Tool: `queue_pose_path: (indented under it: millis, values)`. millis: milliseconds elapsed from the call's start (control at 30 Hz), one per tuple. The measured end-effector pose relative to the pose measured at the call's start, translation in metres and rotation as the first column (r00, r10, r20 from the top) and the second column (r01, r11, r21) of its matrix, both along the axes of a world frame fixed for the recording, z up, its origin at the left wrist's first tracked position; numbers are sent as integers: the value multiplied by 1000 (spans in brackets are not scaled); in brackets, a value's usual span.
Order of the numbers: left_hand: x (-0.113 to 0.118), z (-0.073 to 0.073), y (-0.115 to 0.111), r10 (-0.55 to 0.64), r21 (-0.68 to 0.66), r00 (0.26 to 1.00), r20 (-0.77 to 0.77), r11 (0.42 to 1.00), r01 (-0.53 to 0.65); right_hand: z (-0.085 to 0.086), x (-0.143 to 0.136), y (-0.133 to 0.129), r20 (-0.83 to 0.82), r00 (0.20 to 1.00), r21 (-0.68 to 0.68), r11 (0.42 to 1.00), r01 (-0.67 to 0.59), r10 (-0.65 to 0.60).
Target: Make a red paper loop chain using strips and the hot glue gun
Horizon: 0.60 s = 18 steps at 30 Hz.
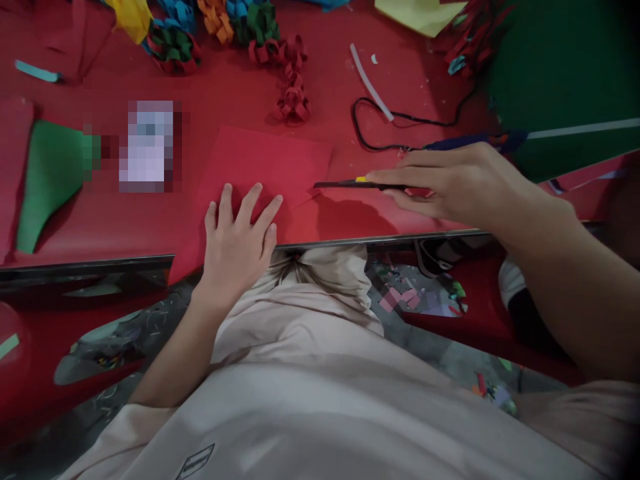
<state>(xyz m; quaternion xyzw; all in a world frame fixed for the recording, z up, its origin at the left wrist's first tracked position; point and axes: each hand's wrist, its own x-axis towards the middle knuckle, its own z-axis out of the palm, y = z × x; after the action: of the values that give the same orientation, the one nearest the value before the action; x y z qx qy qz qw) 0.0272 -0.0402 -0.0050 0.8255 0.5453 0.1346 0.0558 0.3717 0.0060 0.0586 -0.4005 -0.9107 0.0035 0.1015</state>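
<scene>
A sheet of red paper [265, 157] lies on the red table near its front edge, one corner hanging over the edge. My left hand [241, 243] rests flat on its lower part with the fingers spread, holding nothing. To the right, my right hand [450, 187] is closed around a dark, slim cutter [340, 185] with a yellow slider. The cutter points left, and its tip is at the right side of the red paper. Whether the tip touches the paper I cannot tell.
Paper-loop chains [293, 100] lie at the back. A pixelated flat object [147, 147] and green paper [53, 167] are at the left. A black cord [357, 127], a pale strip [370, 83] and a green board [565, 80] lie at the right.
</scene>
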Motion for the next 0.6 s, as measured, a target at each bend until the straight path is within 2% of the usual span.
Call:
queue_pose_path:
  millis: [100,233,333,400,467,600]
  values:
    - [1,1,0,10,-15,1000,-20,1000,-10,1,7,-5,97,995,94,995,-38,29]
    - [2,1,0,18,-10,998,-58,1000,-18,2,15,-11,105,992,129,988,-87,74]
    - [-4,-1,-2,-28,-3,995,-91,1000,28,6,22,-19,-49,999,203,979,-4,14]
    - [-11,1,-5,-119,-21,985,-124,993,118,10,26,-26,-227,973,291,950,116,-49]
    - [-21,8,-11,-244,-43,959,-147,970,240,15,30,-33,-345,937,374,906,196,-59]
    - [-38,39,-16,-481,-52,858,-181,876,480,21,32,-44,-378,926,470,860,200,-9]
